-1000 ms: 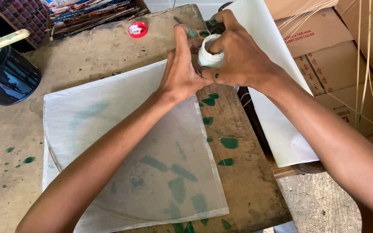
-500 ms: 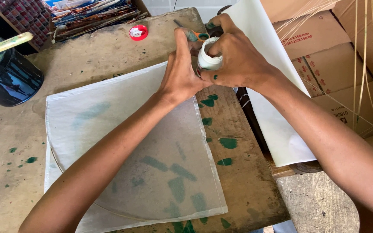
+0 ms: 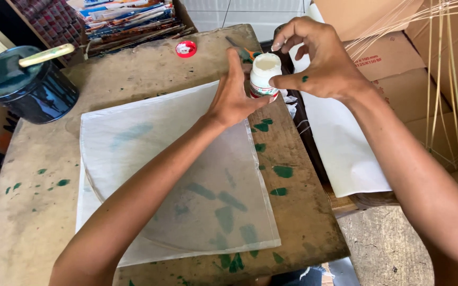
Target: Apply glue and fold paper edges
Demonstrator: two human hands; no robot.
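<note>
a: progress check. the small white plastic jar stands upright near the far edge of the worn wooden table, mouth uncovered, pale paste showing at the top. a round red cap lies well apart on the table toward the far side, likely its lid. so i judge the opening is done.

b: and the sheet?

a: the thin translucent white paper sheet lies flat over the table, green stains showing through it, a curved line visible near its lower part. i see no paste on it, so any spreading looks not yet done. can't be sure; it is pale on pale.

b: left hand?

a: left hand reaches across the sheet, forearm low over it, palm turned toward the jar. fingers straight and together, laid against the jar's near side, thumb below it: steadying, not wrapped around.

b: right?

a: right hand comes in from the far side, wrist raised. thumb tip touches the jar's shoulder; index and middle fingers curl loosely above the mouth, apart from it. open, gripping nothing. green paint spot on the thumb.

b: surroundings?

a: dark blue tin with a pale stick at the left corner, cardboard boxes and thin cane strips to the right.
</note>
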